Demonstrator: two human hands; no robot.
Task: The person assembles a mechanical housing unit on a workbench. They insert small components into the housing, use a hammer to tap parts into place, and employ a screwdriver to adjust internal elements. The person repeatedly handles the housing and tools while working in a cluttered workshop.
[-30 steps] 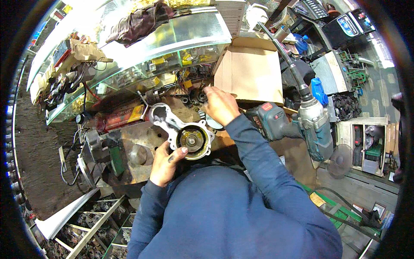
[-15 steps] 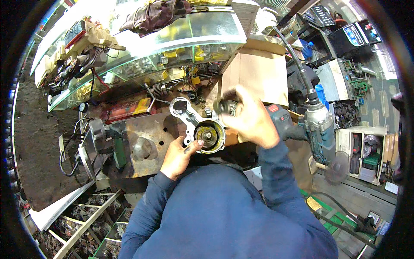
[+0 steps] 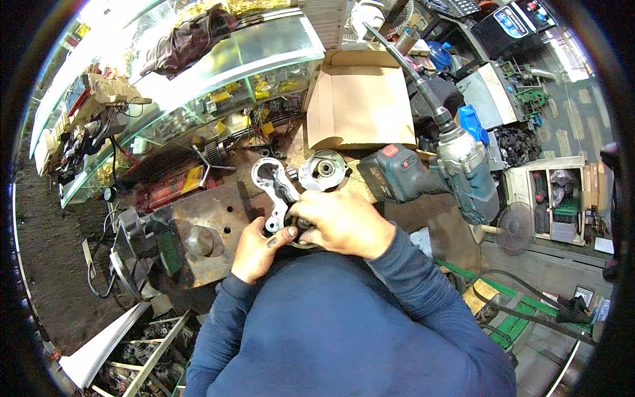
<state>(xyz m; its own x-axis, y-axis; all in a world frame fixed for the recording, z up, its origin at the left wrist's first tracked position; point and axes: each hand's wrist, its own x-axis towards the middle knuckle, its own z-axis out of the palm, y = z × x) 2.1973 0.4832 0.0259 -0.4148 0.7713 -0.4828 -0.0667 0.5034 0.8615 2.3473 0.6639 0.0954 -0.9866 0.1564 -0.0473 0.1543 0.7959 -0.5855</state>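
Note:
Close to my body, a cast metal housing [image 3: 274, 200] with a looped arm and a round cup is held in my left hand [image 3: 254, 253], thumb over the rim, fingers wrapped beneath. My right hand [image 3: 344, 221] is closed over the cup with fingertips pinched on a dark round part [image 3: 303, 224]; its full shape is hidden by the fingers. The two thumbs almost meet there. Just beyond, a round metal end cover [image 3: 323, 171] with a central ring lies on the bench.
A cordless impact wrench [image 3: 466, 172] with a long extension lies right of my hands. Behind them stands an open cardboard box [image 3: 364, 99]. At left are a stained metal plate [image 3: 208, 231], a three-armed wrench [image 3: 208, 167] and a glass parts cabinet [image 3: 198, 99].
My right hand has come down from near the end cover to the housing's cup, bringing a dark part. My left hand keeps its hold. The whole view has shifted a little.

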